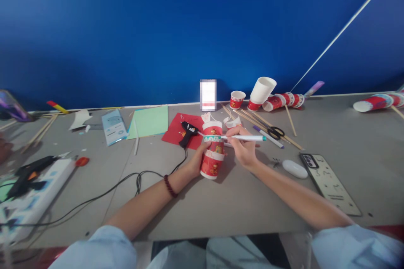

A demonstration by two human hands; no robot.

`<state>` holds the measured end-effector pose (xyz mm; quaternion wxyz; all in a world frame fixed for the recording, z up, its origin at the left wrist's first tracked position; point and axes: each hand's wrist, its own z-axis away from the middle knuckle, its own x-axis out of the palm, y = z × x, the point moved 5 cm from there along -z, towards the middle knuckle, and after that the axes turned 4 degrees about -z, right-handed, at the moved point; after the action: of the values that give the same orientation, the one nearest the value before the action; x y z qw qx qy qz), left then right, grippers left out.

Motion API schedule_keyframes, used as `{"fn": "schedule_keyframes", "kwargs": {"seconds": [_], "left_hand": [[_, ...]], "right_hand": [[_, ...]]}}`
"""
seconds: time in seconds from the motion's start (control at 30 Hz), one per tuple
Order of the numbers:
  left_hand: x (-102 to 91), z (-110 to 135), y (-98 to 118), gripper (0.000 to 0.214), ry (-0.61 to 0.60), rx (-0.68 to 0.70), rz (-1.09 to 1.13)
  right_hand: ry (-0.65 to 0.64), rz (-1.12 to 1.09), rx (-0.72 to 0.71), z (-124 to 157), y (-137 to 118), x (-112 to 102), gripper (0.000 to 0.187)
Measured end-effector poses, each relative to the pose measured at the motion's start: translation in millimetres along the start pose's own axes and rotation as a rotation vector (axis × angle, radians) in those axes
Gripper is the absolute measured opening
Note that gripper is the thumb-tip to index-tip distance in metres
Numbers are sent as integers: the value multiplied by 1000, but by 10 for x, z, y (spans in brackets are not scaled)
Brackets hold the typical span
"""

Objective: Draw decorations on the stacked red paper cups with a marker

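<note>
Two red patterned paper cups (213,164), joined end to end, stand nearly upright in front of me. My left hand (199,157) is closed around their left side. In my right hand (243,149) is a white marker pen (246,138) with a teal end pointing right; its tip meets the upper cup, where a teal pattern runs across a white band. Behind the cups lies a sheet of red paper (172,132) with a black hot glue gun (188,132) on it.
Wooden sticks, black scissors (275,133), a purple marker (268,136), earbuds case (294,169) and phone (331,183) lie right. More cups (237,100) stand by the blue wall. Left are green paper (150,122), a power strip (44,197), another glue gun (28,174) and a black cable. Another person's hand (4,148) shows far left.
</note>
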<state>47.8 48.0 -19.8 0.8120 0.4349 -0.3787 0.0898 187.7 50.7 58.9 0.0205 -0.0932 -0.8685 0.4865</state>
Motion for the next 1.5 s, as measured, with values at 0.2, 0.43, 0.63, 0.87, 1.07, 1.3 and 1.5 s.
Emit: {"fn": "schedule_keyframes", "kwargs": {"seconds": [0.2, 0.43, 0.63, 0.87, 1.07, 1.3, 1.5], "left_hand": [[15, 12, 9, 41, 6, 5, -20], [31, 28, 19, 38, 26, 7, -22], [28, 17, 17, 39, 32, 3, -5], [22, 9, 16, 39, 34, -7, 2], [4, -2, 0, 39, 20, 0, -4], [-17, -9, -12, 41, 0, -5, 8], [-9, -10, -8, 41, 13, -15, -4]], "right_hand": [[0, -27, 4, -6, -14, 7, 11], [25, -29, 1, -14, -21, 0, 11], [7, -25, 0, -13, -14, 3, 11], [19, -27, 15, -7, 4, 3, 10], [15, -15, 11, -14, -19, 3, 9], [31, -25, 2, -16, -24, -2, 10], [35, -7, 3, -19, -32, -4, 10]]}}
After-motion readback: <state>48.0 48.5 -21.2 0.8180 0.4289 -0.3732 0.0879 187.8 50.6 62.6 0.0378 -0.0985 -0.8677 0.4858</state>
